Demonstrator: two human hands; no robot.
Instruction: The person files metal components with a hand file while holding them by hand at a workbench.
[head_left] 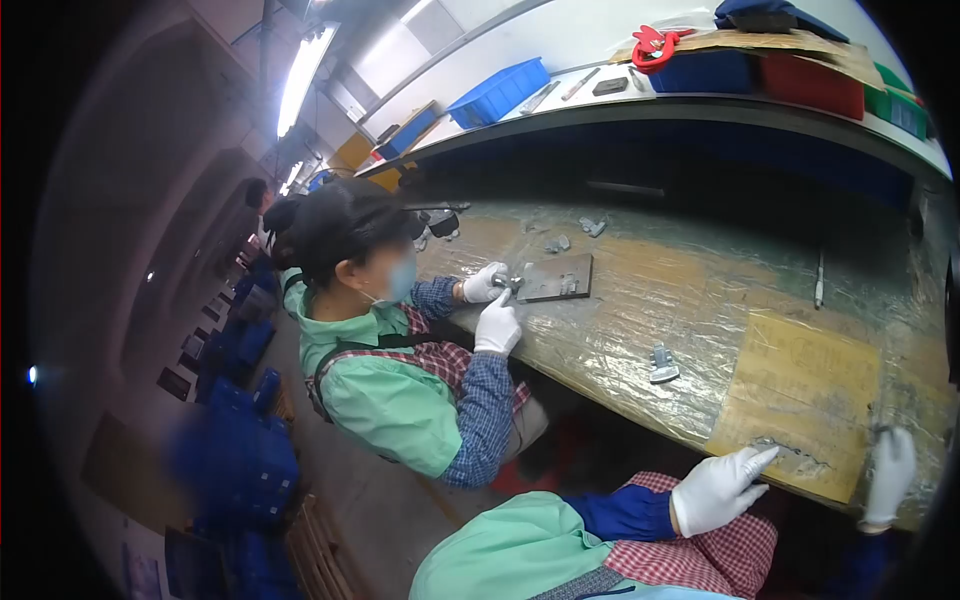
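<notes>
1. Co-worker (350,400), at left: gloved hands (497,328) gripped a small metal part (507,283) beside a dark block (545,275). Judgement: a loose hold could have let the part slip.
2. Loose metal piece (662,365) lay on the worktop (600,330), left of the yellow sheet (800,365), within the front half. Judgement: a sleeve brushing past could have knocked it off the front edge.
3. Left hand (720,490), gloved, at the sheet's near edge: grip slack, fingers partly extended, nothing seen in it. Dark marks (790,450) lay by the fingertips; loose bits or stains, couldn't tell. Judgement: a careless drag could have shifted the sheet.
4. Right hand (893,470), just right of the sheet, blurred: couldn't tell whether its grip was closed or held anything. Judgement: working so close, it might have caught the sheet's edge.
5. Blue crates (240,430) stood in the left background; contents unreadable.
6. Blue bin (500,92) sat tilted in view on the shelf (560,108); inside not visible.
7. Farther right, red bin (812,85) under cardboard (740,42), then green bin (900,108); contents hidden.
</notes>
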